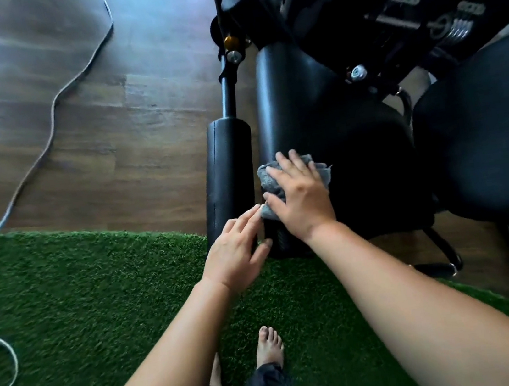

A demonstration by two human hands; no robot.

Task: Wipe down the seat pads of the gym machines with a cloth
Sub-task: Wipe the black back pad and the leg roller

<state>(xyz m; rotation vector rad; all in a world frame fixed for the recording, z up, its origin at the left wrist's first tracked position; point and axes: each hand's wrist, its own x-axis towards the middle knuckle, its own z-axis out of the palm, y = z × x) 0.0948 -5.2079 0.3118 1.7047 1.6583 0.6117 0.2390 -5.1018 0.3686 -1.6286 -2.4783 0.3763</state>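
Observation:
A black padded seat (335, 121) of a gym machine stretches away from me in the middle of the view. A grey cloth (269, 179) lies on its near left edge. My right hand (301, 197) presses flat on the cloth with fingers spread. My left hand (237, 254) reaches in from the lower left with straight fingers, its fingertips touching the cloth's lower corner beside the black roller pad (230, 170). Most of the cloth is hidden under my right hand.
A black office chair (486, 138) stands right of the seat. Machine frame, weight stack and a metal post with a gold knob (230, 42) rise behind. Green turf (81, 301) covers the near floor, wood floor (68, 105) lies beyond, with a cable (52, 107) snaking across. My bare feet (269, 346) stand below.

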